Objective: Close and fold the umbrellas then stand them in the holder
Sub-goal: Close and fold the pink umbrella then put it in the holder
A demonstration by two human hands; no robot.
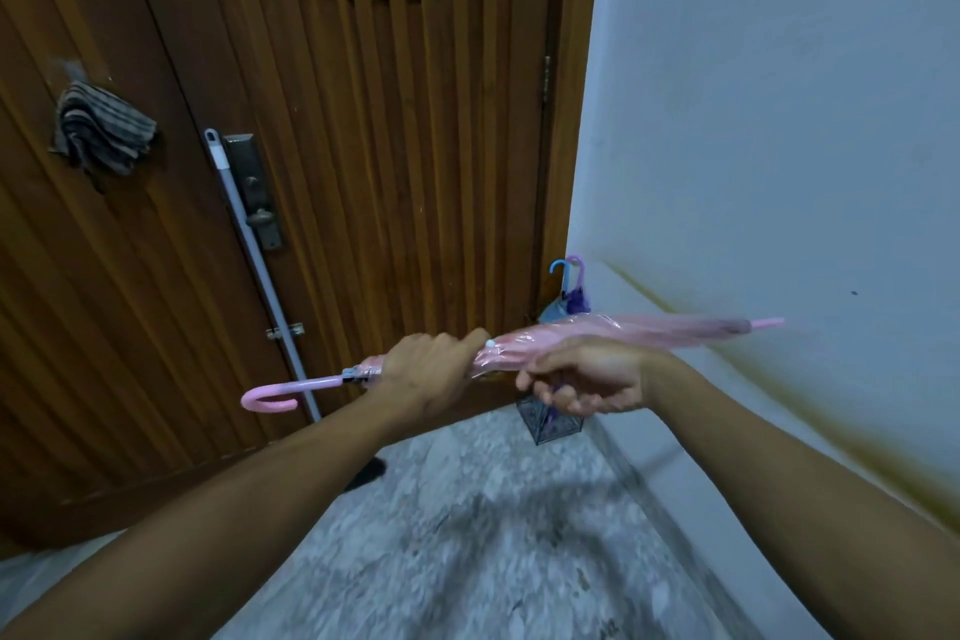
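2 hands on closed pink umbrella [649,327] held level, left hand [426,369] gripping near handle, right hand [587,374] curled round canopy, holder [545,424] behind.

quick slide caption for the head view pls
Both hands, left hand and right hand, grip a closed pink umbrella held level before the corner holder.

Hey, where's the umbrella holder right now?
In the head view, the holder sits on the floor in the corner between door and wall, partly hidden behind the right hand.
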